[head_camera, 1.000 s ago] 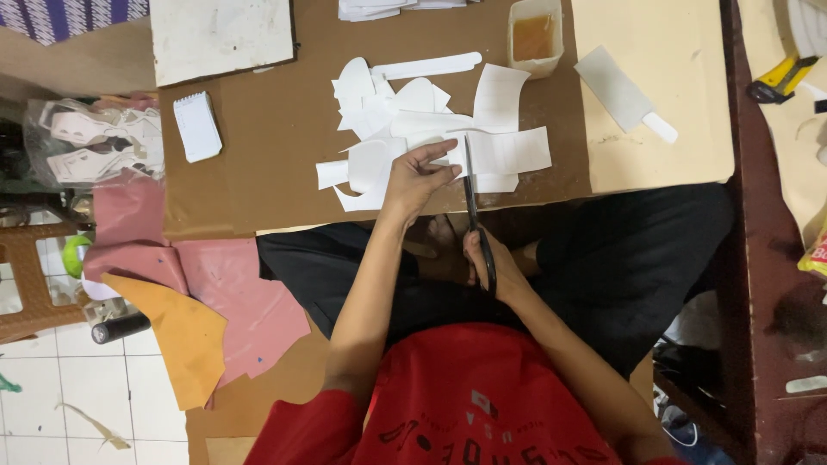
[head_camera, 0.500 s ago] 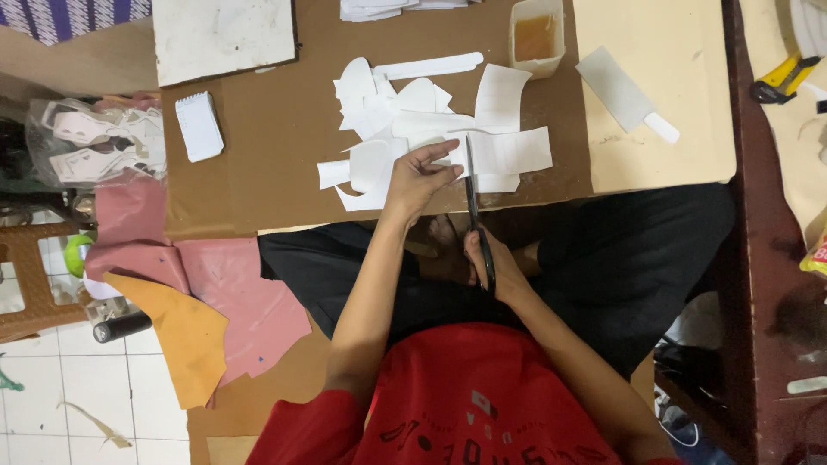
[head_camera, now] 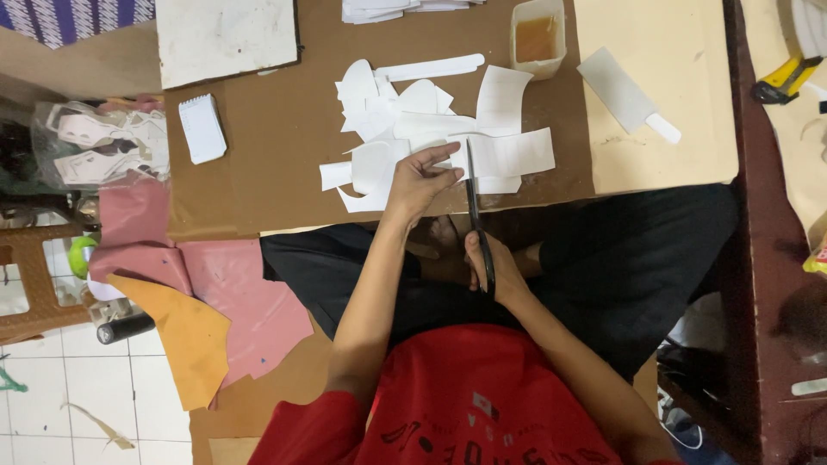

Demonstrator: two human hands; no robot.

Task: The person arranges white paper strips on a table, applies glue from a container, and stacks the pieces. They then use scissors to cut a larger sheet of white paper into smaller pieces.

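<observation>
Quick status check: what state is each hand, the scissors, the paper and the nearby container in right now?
Left hand: gripping a white paper piece at its edge.
Right hand: closed around the scissors' handles.
Scissors: blades pointing away from the person, at the paper's edge; open or shut unclear.
White cut-outs: loose, overlapping on brown cardboard.
Plastic container: uncovered, holding an amber substance.
Small notepad: lying flat.

**Materials and finishes on my work surface**

My scissors [head_camera: 476, 215] show dark, smooth metal blades. The cut pieces [head_camera: 508, 155] are matt white paper on matt brown cardboard [head_camera: 276, 164]. The tub [head_camera: 537, 36] is translucent plastic; the pink sheet [head_camera: 250, 301] looks matt, leather-like.
</observation>
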